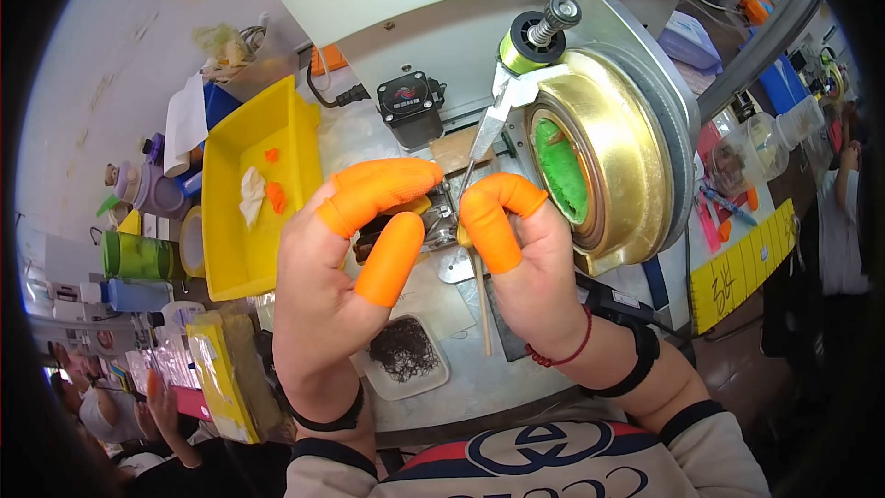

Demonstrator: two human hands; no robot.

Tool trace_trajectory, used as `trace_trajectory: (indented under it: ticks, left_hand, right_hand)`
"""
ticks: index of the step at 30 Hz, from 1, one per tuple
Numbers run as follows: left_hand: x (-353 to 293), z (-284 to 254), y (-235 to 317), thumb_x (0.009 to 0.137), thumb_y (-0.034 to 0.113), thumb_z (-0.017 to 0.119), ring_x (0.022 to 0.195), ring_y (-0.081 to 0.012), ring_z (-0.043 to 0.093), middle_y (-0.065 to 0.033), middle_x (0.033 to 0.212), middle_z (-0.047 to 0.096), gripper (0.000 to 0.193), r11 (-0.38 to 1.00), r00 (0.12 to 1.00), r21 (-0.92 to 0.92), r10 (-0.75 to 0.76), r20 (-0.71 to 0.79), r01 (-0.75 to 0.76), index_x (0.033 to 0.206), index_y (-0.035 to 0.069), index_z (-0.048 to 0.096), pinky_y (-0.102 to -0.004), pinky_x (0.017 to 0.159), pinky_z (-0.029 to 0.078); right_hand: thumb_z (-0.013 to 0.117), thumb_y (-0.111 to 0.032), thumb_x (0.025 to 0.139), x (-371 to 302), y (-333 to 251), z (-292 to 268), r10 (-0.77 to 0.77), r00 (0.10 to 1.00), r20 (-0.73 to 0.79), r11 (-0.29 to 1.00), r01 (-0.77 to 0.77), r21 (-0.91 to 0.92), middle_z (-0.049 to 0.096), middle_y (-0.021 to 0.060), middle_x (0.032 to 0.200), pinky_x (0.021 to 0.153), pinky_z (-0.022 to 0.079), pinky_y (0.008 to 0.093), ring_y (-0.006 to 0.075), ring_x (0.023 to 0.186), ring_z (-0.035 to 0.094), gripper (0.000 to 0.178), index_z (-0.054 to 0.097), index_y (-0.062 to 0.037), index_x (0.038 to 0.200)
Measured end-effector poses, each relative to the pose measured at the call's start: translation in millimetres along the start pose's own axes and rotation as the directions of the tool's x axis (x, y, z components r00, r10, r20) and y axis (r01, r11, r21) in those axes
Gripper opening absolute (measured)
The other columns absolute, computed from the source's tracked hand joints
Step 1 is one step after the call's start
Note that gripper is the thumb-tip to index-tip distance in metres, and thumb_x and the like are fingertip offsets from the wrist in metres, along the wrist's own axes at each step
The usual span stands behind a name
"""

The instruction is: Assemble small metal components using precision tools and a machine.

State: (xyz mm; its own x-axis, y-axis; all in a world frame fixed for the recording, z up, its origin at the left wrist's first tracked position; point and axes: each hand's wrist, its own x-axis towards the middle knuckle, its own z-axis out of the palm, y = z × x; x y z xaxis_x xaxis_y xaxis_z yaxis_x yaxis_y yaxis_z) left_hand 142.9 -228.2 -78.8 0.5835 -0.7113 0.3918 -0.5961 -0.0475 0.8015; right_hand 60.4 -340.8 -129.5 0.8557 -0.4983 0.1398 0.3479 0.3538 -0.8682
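Note:
Orange finger cots cover the thumb and fingertips of my left hand (336, 254). Its thumb and fingers stand apart beside a small metal fixture (441, 221), and I see nothing gripped in them. My right hand (530, 263), also in orange cots, has thumb and forefinger closed together at the fixture's right side. Whatever they pinch is hidden. A thin pointed metal arm (489, 129) comes down from above to just over the right fingertips. To the right of that hand is a large gold-coloured wheel (627, 157) with green putty (560, 171) in its hub.
A yellow tray (226, 258) with orange and white scraps stands at left. In front is a white dish (442, 378) of tangled dark strands. A black box (410, 106) sits behind the fixture, a yellow ruler-like strip (742, 267) at right. Other people sit at far left and right.

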Motion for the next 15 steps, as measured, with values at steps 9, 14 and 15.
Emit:
trace_trajectory:
  ticks: [9,14,15]
  left_hand:
    - [1.3,-1.1,5.6,0.073,-0.005,0.053,0.086,-0.0179,0.055,-0.0125,0.094,0.059,0.021,0.994,0.999,0.099,0.038,0.006,-0.039,0.094,-0.002,0.055,-0.0274,0.078,0.041]
    - [1.7,-0.9,5.9,0.073,-0.004,0.054,0.084,-0.0180,0.055,-0.0123,0.092,0.059,0.020,0.995,1.000,0.100,0.019,-0.004,-0.018,0.093,-0.002,0.055,-0.0273,0.077,0.042]
    - [1.8,-0.7,5.4,0.073,-0.004,0.055,0.084,-0.0179,0.055,-0.0121,0.092,0.059,0.019,0.995,1.000,0.093,0.018,-0.006,-0.017,0.092,-0.002,0.056,-0.0273,0.076,0.042]
  right_hand:
    - [0.052,-0.011,0.084,0.2,-0.7,3.6,-0.048,0.998,-0.033,0.998,0.046,-0.044,0.051,-0.0013,0.077,0.060,0.038,0.0169,0.0024,0.067,0.045,0.012,0.050,-0.0009,0.091]
    - [0.054,-0.011,0.083,1.7,0.1,3.1,-0.062,0.998,-0.005,0.994,0.062,-0.089,0.051,-0.0010,0.077,0.059,0.038,0.0173,0.0028,0.067,0.045,0.012,0.051,-0.0014,0.090]
    - [0.054,-0.011,0.083,2.1,-0.1,3.5,-0.070,0.998,-0.005,0.993,0.070,-0.092,0.051,-0.0009,0.077,0.060,0.038,0.0175,0.0031,0.067,0.046,0.012,0.051,-0.0015,0.089]
